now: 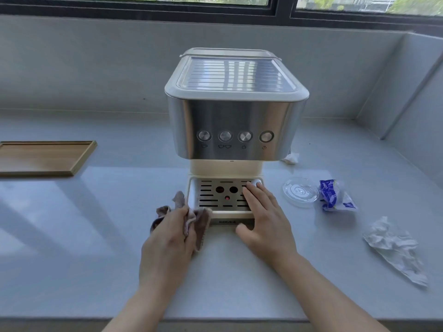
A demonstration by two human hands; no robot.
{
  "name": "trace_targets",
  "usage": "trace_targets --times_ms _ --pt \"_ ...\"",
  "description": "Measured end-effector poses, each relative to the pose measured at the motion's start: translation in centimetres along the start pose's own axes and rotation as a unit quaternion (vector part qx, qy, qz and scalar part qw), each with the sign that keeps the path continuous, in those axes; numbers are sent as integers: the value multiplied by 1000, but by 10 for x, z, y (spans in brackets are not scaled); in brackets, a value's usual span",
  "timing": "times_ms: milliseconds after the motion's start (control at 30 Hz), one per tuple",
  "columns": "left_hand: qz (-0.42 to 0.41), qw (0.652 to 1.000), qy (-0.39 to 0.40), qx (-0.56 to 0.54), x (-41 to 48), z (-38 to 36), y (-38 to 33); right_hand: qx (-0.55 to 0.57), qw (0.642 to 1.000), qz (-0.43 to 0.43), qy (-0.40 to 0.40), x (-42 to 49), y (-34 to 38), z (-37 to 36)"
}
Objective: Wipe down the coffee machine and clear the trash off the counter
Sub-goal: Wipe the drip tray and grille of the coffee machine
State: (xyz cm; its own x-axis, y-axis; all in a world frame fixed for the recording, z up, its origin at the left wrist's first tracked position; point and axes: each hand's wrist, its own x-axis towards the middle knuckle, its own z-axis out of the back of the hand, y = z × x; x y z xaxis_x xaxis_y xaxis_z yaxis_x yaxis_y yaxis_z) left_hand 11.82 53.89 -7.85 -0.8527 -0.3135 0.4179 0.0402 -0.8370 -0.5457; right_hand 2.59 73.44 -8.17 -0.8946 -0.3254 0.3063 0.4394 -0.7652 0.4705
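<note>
A steel and cream coffee machine (236,121) stands in the middle of the grey counter (72,236). Its drip tray (217,196) faces me. My left hand (167,238) grips a brownish cloth (200,224) against the tray's left front corner. My right hand (263,216) lies flat on the tray's right side, fingers spread, thumb on the front edge. Trash lies to the right: a clear plastic lid (299,191), a blue and white wrapper (334,195), a crumpled white paper (393,248) and a small white wad (291,158) beside the machine.
A shallow wooden tray (45,158) sits at the left of the counter. A grey wall runs behind the machine under a dark-framed window (280,8), and a side wall (417,111) closes the right. The counter's front edge is just below my forearms.
</note>
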Motion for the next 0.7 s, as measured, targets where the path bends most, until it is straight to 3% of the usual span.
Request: trace_targets --times_ms 167,333,400,500,600,633,700 --pt "-86 986 35 136 -26 -2 -14 102 995 -2 -8 0 1 6" --pt "-125 982 38 135 -28 -11 -37 210 954 -72 -203 -15 1 17" --pt "-146 980 69 116 -31 -17 -50 235 941 -96 -224 -34 3 22" --pt "-173 975 130 47 -30 -29 -78 290 942 -85 -145 -65 7 23" --pt "-124 959 210 -145 -18 -26 -96 326 941 -67 -62 -77 8 27" --pt "-115 945 219 -213 -14 -21 -93 343 935 -75 -43 -76 6 30" --pt "-139 941 165 -261 -10 -10 -74 338 936 -99 -21 -72 4 33"
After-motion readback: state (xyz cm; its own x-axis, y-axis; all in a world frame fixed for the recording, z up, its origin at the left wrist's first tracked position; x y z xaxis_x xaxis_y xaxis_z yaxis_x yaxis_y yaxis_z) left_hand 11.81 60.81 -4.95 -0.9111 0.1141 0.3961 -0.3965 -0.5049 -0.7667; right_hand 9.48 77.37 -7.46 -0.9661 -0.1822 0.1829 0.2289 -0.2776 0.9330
